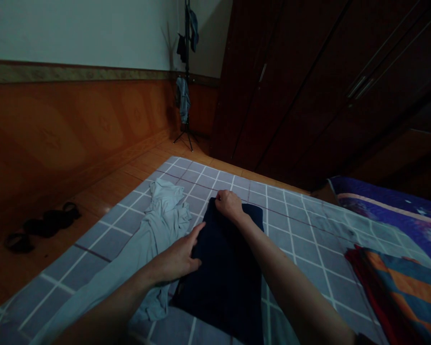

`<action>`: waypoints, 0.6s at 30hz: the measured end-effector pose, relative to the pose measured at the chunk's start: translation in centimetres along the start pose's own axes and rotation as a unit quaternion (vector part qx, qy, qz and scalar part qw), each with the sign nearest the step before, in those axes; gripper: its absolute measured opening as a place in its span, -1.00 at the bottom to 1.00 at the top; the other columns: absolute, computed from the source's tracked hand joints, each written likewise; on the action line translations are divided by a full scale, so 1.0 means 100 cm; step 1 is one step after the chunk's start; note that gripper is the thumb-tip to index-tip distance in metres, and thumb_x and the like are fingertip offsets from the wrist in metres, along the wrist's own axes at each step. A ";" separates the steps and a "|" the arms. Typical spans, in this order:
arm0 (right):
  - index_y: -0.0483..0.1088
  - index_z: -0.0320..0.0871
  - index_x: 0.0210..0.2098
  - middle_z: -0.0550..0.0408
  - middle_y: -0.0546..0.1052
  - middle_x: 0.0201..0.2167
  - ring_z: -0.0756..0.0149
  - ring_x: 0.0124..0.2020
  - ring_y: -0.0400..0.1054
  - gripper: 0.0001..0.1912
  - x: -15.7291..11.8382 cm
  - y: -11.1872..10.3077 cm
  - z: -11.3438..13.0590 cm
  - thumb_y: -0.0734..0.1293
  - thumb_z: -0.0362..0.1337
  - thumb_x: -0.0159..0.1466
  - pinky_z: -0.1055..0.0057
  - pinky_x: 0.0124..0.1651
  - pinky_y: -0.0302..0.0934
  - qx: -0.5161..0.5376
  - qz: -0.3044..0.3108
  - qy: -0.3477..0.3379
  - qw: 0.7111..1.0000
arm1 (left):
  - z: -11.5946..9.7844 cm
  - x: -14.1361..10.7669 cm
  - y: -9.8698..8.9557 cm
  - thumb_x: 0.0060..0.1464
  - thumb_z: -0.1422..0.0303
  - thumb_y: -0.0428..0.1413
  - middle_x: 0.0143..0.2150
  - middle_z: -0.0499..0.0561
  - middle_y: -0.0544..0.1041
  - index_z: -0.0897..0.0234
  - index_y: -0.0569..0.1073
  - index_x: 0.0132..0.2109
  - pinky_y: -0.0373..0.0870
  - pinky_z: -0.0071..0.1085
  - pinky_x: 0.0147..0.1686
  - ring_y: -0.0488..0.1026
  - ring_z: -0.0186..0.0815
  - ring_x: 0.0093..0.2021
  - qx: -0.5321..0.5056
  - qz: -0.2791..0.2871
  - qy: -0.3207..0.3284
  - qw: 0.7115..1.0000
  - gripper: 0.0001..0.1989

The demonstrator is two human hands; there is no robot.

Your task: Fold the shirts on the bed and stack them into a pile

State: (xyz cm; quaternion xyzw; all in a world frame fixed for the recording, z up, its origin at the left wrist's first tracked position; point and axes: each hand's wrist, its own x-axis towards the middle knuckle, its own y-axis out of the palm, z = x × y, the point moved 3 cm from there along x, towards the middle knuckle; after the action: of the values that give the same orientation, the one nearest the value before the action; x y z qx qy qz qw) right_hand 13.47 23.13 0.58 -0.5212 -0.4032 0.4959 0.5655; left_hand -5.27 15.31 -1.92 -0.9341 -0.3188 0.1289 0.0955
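Note:
A folded dark navy garment (222,278) lies lengthwise on a grey checked mat (294,244). My right hand (230,205) is curled over the garment's far edge and pinches the cloth there. My left hand (175,256) rests against the garment's left side with its fingers spread, holding nothing. To the left of the navy garment, a crumpled pale blue-grey garment (165,215) lies in a loose heap and stretches toward me, partly under my left forearm.
A striped orange, blue and red cloth (398,287) lies at the mat's right, with purple bedding (388,201) behind it. Dark sandals (43,227) sit on the wooden floor at left. A clothes stand (185,91) holds hanging garments in the corner, beside a dark wardrobe (290,81).

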 end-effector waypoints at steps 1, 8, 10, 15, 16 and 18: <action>0.40 -0.21 -0.13 0.01 0.50 -0.18 0.23 -0.13 0.38 -0.74 0.002 0.000 0.002 0.21 -0.18 0.35 0.19 -0.08 0.26 0.001 -0.004 -0.006 1.000 | 0.000 0.000 -0.001 -0.10 0.54 0.05 -0.27 -0.03 0.41 0.16 -0.18 0.35 0.13 -0.55 -0.56 0.29 -0.43 -0.49 0.015 0.004 -0.001 1.000 -0.10; 0.44 -0.15 -0.12 -0.03 0.55 -0.25 0.14 -0.17 0.43 -0.75 0.005 0.003 0.011 0.20 -0.25 0.30 0.29 -0.17 0.26 0.024 -0.026 -0.044 0.998 | -0.009 -0.005 -0.009 -0.06 0.46 0.08 -0.30 -0.03 0.46 0.20 -0.11 0.35 0.20 -0.49 -0.50 0.37 -0.33 -0.45 0.159 0.018 -0.038 0.986 -0.15; 0.38 -0.14 0.01 -0.02 0.54 -0.21 0.14 -0.16 0.42 -0.67 -0.004 -0.006 0.006 0.22 -0.20 0.29 0.31 -0.16 0.26 0.035 -0.041 -0.059 0.997 | -0.013 -0.007 -0.012 -0.06 0.41 0.12 -0.34 -0.04 0.48 0.21 -0.01 0.33 0.25 -0.45 -0.44 0.41 -0.27 -0.40 0.229 0.011 -0.047 0.972 -0.18; 0.27 -0.16 0.13 -0.04 0.42 0.03 0.18 0.02 0.30 -0.55 -0.053 -0.033 -0.020 0.23 -0.14 0.29 0.32 0.03 0.19 0.054 -0.088 -0.114 0.988 | -0.034 -0.011 -0.013 0.11 0.32 0.08 -0.14 0.04 0.51 0.18 0.22 0.22 0.33 -0.29 -0.10 0.45 -0.19 -0.12 0.368 -0.115 0.033 0.922 -0.48; 0.27 -0.18 0.14 -0.07 0.38 0.08 0.17 0.07 0.26 -0.54 -0.064 -0.034 -0.027 0.24 -0.14 0.29 0.30 0.08 0.16 0.053 -0.097 -0.131 0.985 | -0.038 -0.011 -0.007 0.13 0.31 0.09 0.01 0.09 0.45 0.17 0.21 0.23 0.28 -0.24 0.02 0.39 -0.16 0.02 0.384 -0.119 0.082 0.912 -0.48; 0.27 -0.23 0.14 -0.14 0.28 0.16 0.09 0.17 0.14 -0.52 -0.082 -0.028 -0.042 0.25 -0.14 0.29 0.19 0.16 0.08 0.036 -0.111 -0.161 0.980 | -0.039 -0.012 0.010 0.10 0.25 0.15 0.27 0.14 0.21 0.15 0.12 0.28 0.09 -0.09 0.19 0.14 -0.08 0.25 0.415 -0.081 0.171 0.890 -0.36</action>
State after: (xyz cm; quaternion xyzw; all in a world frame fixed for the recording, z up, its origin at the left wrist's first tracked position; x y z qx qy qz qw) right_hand 16.47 14.39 3.26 -0.3657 -0.5259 0.5219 0.5634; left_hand -4.46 13.37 1.74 -0.7879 -0.2894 0.0800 0.5377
